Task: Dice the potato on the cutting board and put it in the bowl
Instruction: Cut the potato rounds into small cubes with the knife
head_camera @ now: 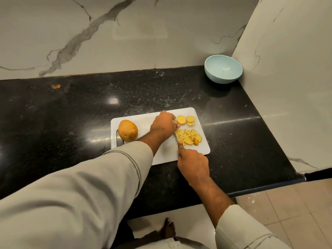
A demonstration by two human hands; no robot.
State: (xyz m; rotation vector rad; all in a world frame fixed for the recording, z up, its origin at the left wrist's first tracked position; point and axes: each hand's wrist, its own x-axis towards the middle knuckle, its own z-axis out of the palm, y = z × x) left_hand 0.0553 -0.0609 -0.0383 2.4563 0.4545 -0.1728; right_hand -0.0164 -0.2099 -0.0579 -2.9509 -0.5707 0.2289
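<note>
My left hand (pixel 162 125) pins slices (pixel 186 120) at board (pixel 161 155) far edge; right hand (pixel 193 163) wraps knife, index along spine. Bowl (pixel 223 69) waits, far right corner.

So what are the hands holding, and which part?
The right hand grips a knife by its handle, hidden in the fist. The left hand pinches a potato piece, mostly hidden.

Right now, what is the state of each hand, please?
Left hand: fingers curled down on the potato slices at the cutting board.
Right hand: closed grip on the knife, forefinger along it.
</note>
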